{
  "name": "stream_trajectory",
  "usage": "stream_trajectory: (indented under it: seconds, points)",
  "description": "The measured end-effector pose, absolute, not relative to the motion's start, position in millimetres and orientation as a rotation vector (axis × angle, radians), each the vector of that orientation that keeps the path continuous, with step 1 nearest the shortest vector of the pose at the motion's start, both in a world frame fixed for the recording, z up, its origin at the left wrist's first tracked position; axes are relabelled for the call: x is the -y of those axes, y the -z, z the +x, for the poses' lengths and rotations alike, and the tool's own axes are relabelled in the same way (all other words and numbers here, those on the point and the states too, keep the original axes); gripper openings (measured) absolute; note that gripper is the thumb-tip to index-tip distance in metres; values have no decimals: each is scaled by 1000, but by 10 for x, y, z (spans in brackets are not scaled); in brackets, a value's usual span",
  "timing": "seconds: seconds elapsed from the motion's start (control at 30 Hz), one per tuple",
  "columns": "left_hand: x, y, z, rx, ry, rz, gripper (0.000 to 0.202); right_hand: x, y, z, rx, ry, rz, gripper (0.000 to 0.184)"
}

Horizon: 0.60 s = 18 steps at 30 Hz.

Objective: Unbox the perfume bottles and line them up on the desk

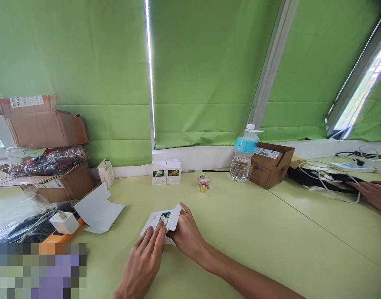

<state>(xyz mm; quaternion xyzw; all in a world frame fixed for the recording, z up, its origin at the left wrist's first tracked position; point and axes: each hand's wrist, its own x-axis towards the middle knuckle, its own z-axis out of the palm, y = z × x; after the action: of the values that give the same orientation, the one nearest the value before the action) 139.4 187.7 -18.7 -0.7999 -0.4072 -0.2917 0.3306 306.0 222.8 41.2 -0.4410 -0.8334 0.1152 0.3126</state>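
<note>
your left hand (143, 253) and right hand (186, 232) both have hold of a small white box (161, 222) with a flower picture, low over the bench (240, 236). each grip is partly closed: left fingers (156, 234) press its face, and right fingers (181, 209) curl around its raised end flap. a flattened white carton (98, 209) lies off to your left. ahead stand two white boxes (165, 172) and a small glass bottle (203, 181) with a gold cap. another person's hand (372, 195) rests at the far right, on a black strap (321, 180).
</note>
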Motion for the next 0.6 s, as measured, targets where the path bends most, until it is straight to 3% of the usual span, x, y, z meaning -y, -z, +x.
stream_trajectory:
  seconds: [0.27, 0.6]
  points:
    - [-1866, -68, 1476, 1228, 728, -2136, 47, -2221, -377, 3016, 2145, -182, -1093, 15]
    - [-1977, -48, 1316, 1383, 762, -2123, 48, -2227, -678, 3103, 2136, -35, -1044, 16]
